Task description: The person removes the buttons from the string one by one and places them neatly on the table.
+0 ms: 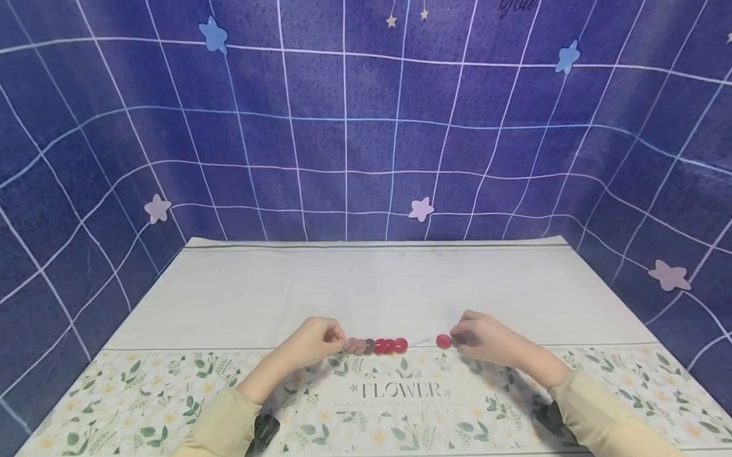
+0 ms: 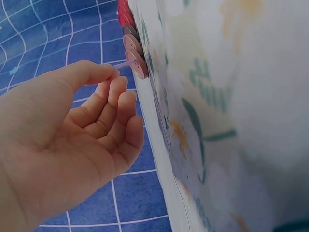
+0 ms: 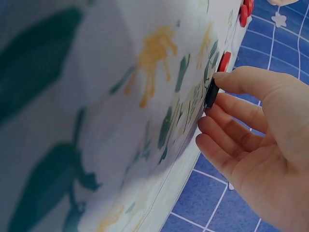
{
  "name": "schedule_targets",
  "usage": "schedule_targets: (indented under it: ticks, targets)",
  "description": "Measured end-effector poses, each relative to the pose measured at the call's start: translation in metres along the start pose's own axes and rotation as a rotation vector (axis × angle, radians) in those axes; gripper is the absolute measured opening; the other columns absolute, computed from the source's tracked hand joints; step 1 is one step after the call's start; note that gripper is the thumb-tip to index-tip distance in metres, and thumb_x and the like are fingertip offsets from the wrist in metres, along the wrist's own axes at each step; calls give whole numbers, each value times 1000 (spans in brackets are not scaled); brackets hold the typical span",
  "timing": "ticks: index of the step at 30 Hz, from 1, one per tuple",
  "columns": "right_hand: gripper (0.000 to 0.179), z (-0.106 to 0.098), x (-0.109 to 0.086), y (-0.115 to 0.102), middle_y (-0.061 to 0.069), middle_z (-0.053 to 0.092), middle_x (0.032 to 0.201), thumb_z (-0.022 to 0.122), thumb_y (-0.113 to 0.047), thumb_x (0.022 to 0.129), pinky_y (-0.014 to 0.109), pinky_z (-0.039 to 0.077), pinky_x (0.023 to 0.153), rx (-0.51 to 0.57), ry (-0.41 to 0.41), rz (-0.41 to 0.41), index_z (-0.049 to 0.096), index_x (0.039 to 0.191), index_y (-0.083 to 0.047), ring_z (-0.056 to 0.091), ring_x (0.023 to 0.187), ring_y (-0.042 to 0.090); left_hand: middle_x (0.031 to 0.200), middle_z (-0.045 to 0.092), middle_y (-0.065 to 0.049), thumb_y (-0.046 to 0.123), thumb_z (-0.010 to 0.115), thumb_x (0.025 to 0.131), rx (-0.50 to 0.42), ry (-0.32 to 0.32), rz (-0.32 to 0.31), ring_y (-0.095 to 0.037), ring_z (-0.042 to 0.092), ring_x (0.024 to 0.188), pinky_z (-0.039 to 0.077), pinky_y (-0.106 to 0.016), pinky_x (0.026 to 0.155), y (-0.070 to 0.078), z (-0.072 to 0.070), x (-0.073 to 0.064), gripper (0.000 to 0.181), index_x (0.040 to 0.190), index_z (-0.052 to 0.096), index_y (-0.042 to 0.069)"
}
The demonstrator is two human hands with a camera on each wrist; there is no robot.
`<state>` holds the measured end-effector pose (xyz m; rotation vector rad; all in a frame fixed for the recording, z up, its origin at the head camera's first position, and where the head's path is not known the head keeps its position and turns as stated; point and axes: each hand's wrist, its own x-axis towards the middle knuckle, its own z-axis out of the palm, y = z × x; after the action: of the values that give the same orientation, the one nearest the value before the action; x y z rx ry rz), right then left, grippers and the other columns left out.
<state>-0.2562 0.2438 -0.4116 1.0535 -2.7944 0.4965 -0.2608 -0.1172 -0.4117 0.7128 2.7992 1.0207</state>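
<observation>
My left hand (image 1: 314, 340) pinches the end of a pale cord (image 2: 124, 64) between thumb and forefinger. That cord comes out of a pink button (image 2: 137, 64), the outermost of a row of buttons. In the head view the row has pink buttons (image 1: 353, 346) at the left, a dark one (image 1: 369, 347) after them, then red ones (image 1: 389, 347). The cord (image 1: 421, 341) shows again to the right of the row. Farther right lies a separate red button (image 1: 444, 341). Beside it my right hand (image 1: 483, 339) pinches a black button (image 3: 212, 93) between thumb and fingers.
Everything lies on a white table cover (image 1: 356, 282) with a printed floral band (image 1: 403, 422). Behind and at both sides hangs a blue gridded cloth (image 1: 363, 141) with stars. Dark straps (image 1: 264, 430) sit at both wrists, by the yellowish sleeves (image 1: 218, 432).
</observation>
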Motion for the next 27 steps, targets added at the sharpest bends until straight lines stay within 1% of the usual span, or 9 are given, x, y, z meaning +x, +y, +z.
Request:
schedule_targets:
  ticks: [7, 11, 14, 20, 22, 27]
  targets:
    - [28, 0, 0, -1, 4, 61, 93, 70, -10, 78, 33, 53, 78, 12, -8, 9, 66, 104, -2, 60, 83, 18, 74, 61, 4, 12, 62, 84, -5, -1, 9, -9, 53, 67, 47, -20, 61, -2, 1, 1, 7, 83, 64, 6]
    - [29, 1, -1, -1, 5, 61, 94, 70, -10, 78, 33, 53, 78, 20, -15, 9, 66, 105, -2, 60, 84, 18, 73, 61, 5, 13, 62, 84, -6, -3, 5, -8, 53, 66, 46, -20, 60, -2, 1, 1, 7, 82, 64, 6]
    - [31, 1, -2, 0, 5, 62, 96, 70, -12, 78, 34, 53, 79, 6, -14, 11, 65, 107, -1, 61, 86, 18, 73, 61, 5, 13, 62, 84, -5, -2, 2, -8, 53, 66, 46, -20, 59, -1, 2, 1, 6, 82, 64, 7]
    - [36, -1, -1, 2, 7, 64, 101, 71, -15, 78, 39, 52, 83, -25, 7, 14, 64, 110, 0, 62, 92, 22, 71, 60, 6, 14, 63, 85, 2, 3, -19, -9, 54, 67, 47, -21, 63, 1, 2, 1, 5, 84, 65, 9]
    - [36, -2, -1, 1, 7, 64, 102, 71, -16, 79, 40, 52, 84, -19, 8, 18, 64, 110, 0, 62, 94, 23, 70, 59, 6, 14, 63, 85, -2, 3, -29, -9, 54, 67, 47, -21, 63, 1, 1, 0, 5, 84, 65, 9]
    - [31, -3, 2, 0, 6, 65, 101, 71, -15, 80, 41, 52, 85, 4, 37, 12, 65, 107, 0, 63, 95, 24, 71, 60, 6, 13, 63, 85, -6, 4, -24, -9, 53, 66, 47, -20, 62, 0, 2, 0, 5, 82, 64, 9]
